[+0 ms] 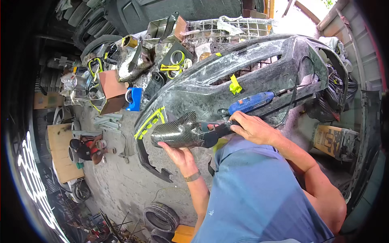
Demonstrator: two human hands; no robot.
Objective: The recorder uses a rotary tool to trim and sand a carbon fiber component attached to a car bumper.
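Your view is brightly lit across the middle, where the glossy carbon-weave piece (174, 131) looks sharp and carries pale highlights along its curve. Between one and two o'clock, an opening (298, 20) burns out to white. At eight o'clock, jagged streaks of white glare (36, 190) cut the dark edge, their source unclear. Clutter (115, 227) at seven o'clock sinks into dimness. Fisheye distortion bows your ribbed wall (368, 67) at two o'clock, and black closes in at nine and three
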